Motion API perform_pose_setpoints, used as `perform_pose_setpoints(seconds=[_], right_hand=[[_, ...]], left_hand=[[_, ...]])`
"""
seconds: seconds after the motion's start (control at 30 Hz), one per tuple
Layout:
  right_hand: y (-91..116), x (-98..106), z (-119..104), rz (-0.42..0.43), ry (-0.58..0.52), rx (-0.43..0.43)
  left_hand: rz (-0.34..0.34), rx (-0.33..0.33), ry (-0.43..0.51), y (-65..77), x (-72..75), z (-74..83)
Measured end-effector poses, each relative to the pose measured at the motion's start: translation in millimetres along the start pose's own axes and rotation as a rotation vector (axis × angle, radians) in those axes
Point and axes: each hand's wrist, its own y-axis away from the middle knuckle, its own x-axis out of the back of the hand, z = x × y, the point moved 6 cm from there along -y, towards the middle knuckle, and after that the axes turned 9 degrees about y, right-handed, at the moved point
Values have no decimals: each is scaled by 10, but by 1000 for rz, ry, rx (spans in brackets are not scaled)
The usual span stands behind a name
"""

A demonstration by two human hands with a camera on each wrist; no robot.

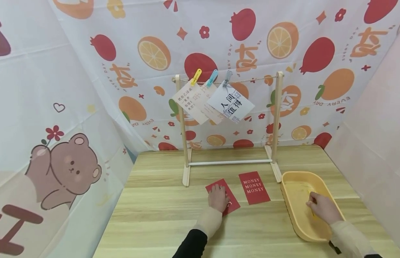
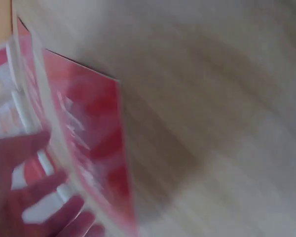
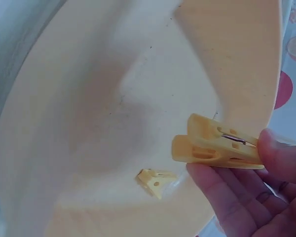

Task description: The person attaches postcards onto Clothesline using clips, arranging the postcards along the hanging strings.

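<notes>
In the head view my left hand [image 1: 218, 198] lies over the left red card [image 1: 233, 207] on the table and covers part of its white print. Its fingers look spread and straight beside that card in the blurred left wrist view. A second red card [image 1: 254, 197], printed MONEY on three lines, lies just to the right. Over the yellow tray [image 1: 288, 211], my right hand [image 1: 325, 208] pinches a yellow clothespin [image 3: 212, 145] between thumb and fingers by one end. Another yellow clothespin [image 3: 155, 182] rests on the tray's bottom.
Behind the cards stands a wooden rack [image 1: 277, 118] with a string across its top. Yellow [image 1: 196, 77], blue [image 1: 212, 78] and grey [image 1: 227, 78] clothespins hold paper cards [image 1: 232, 102] on the string's left half. A fruit-print cloth [image 1: 148, 89] hangs behind.
</notes>
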Motion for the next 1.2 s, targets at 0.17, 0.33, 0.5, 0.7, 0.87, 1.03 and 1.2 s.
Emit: perform_pose_setpoints(seconds=[0.17, 0.33, 0.5, 0.7, 0.87, 1.03, 1.2], right_hand=[[-17, 92, -20, 27, -46, -33], [-9, 122, 6, 11, -43, -59], [-68, 215, -24, 37, -75, -62], [-354, 715, -308, 107, -147, -18], [-728, 1487, -611, 221, -193, -50], [-1239, 2299, -1072, 436, -357, -80], [-1767, 2808, -1615, 555, -519, -18]], left_hand=[[14, 138, 102, -78, -34, -258], [-112, 127, 71, -98, -56, -345], [-83, 179, 267, -103, 21, -368], [-180, 286, 1129, -222, 291, -383], [-171, 205, 1525, -506, 875, -149], [64, 194, 1666, -891, 1544, 82], [265, 216, 1732, -1251, 2024, 312]])
